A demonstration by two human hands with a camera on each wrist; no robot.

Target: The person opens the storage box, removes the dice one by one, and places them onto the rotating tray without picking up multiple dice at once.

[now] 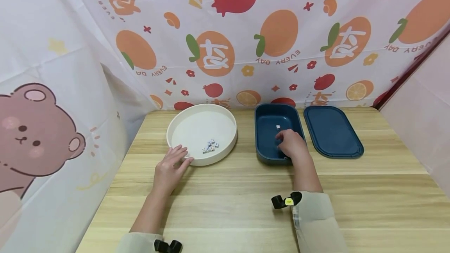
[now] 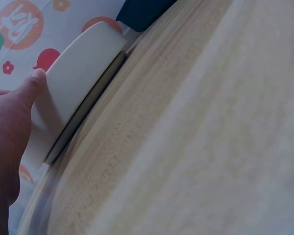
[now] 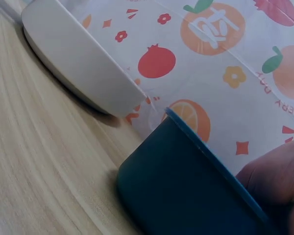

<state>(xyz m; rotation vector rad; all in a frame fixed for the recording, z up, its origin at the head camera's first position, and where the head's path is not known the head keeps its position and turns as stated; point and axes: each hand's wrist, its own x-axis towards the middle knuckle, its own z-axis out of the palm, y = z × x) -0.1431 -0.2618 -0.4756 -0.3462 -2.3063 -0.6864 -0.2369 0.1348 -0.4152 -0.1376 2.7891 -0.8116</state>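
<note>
Cloth (image 1: 242,42): "EVERY DAY"; RH (image 1: 292,143) lbl (image 1: 289,202) unclr.

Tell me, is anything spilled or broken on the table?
Nothing stands out: the white, cube-shaped dice I can see lie inside the round, cream, plastic-looking tray or rectangular, navy, plastic-looking box. I see no cracks.

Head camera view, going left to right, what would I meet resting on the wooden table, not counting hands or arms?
Round white shallow tray holding small white dice → dark blue rounded-rectangular box → flat dark blue rounded-rectangular lid.
</note>
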